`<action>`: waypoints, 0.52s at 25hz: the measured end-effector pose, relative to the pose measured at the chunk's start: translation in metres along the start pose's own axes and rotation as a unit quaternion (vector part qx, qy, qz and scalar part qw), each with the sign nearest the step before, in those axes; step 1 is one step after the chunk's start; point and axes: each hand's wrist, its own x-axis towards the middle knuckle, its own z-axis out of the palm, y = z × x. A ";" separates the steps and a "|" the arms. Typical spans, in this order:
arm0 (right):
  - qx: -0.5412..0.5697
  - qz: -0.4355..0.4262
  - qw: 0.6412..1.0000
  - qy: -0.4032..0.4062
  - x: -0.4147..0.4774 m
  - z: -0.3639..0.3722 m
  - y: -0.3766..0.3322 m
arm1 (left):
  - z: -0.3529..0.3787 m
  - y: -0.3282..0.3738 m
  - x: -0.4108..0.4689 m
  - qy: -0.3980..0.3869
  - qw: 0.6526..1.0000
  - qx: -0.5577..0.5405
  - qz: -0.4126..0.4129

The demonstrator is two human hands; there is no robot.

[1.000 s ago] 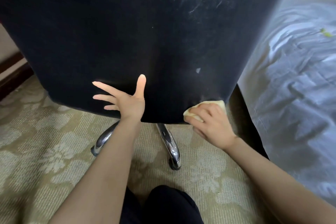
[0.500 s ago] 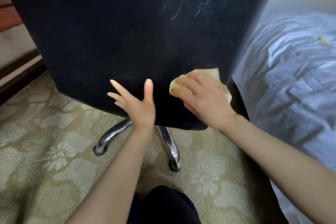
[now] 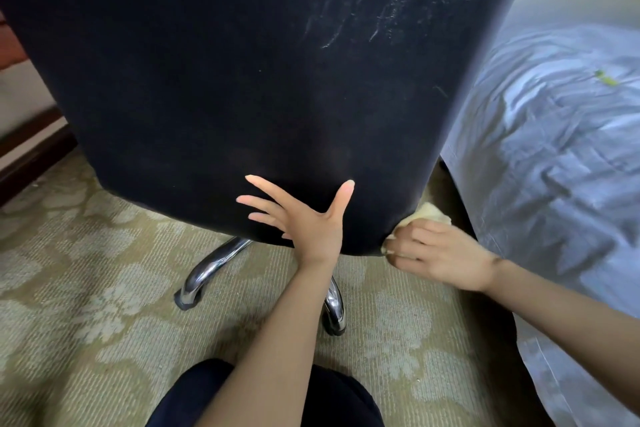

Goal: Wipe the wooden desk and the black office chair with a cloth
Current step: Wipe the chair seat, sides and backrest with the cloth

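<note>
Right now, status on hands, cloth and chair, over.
Left hand spread flat on chair back. Right hand grips cloth at its lower right corner. Bed close alongside.

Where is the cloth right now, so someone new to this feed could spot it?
Start at the black chair back filling the upper view and follow it down to its lower right corner, next to the white bedsheet. There the right hand grips a small bunched cloth against the chair's edge. It is pale yellow, unlike the dark chair, the bedsheet and the patterned carpet.
</note>
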 end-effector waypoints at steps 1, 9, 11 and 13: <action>-0.007 0.006 1.000 0.017 0.002 -0.007 0.010 | 0.000 0.000 0.001 -0.001 1.000 0.000 0.000; -0.025 0.070 0.981 0.180 0.066 -0.106 0.091 | -0.005 -0.004 0.003 -0.008 1.000 0.007 0.006; -0.046 0.124 0.971 0.200 0.092 -0.122 0.094 | -0.009 -0.004 0.004 -0.011 1.000 0.013 0.004; -0.051 0.175 0.961 0.209 0.116 -0.124 0.083 | -0.014 -0.004 0.004 -0.015 1.000 0.020 0.002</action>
